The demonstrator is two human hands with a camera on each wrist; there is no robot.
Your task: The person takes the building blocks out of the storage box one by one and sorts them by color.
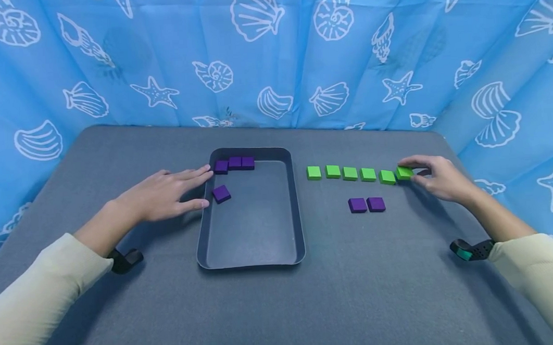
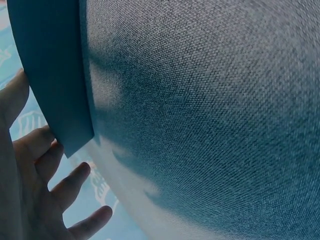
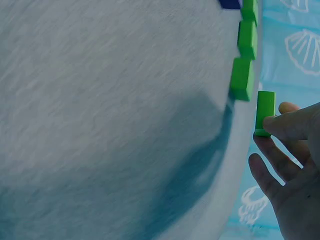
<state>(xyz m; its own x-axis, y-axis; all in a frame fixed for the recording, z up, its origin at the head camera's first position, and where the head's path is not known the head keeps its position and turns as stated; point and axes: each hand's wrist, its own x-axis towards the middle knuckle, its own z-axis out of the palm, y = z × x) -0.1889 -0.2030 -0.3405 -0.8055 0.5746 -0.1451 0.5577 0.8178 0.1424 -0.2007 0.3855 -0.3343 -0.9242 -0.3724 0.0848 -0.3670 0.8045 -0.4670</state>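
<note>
My right hand (image 1: 438, 177) pinches a green block (image 1: 404, 173) between thumb and fingers at the right end of a row of several green blocks (image 1: 349, 173). In the right wrist view, the pinched green block (image 3: 265, 112) appears raised off the table. My left hand (image 1: 165, 194) has its fingers extended and touches the left rim of a dark grey tray (image 1: 299, 218). The left wrist view shows these fingers (image 2: 70, 187) beside the tray's outer wall (image 2: 55, 70). Inside the tray, several purple blocks (image 1: 235, 163) sit near the far left corner, one of them apart and turned.
Two purple blocks (image 1: 367, 205) lie side by side on the grey cloth-covered table (image 1: 381, 292), nearer than the green row. A blue curtain (image 1: 176, 52) with white shell prints hangs behind the table and along its sides. Black bands (image 1: 470, 249) are on both wrists.
</note>
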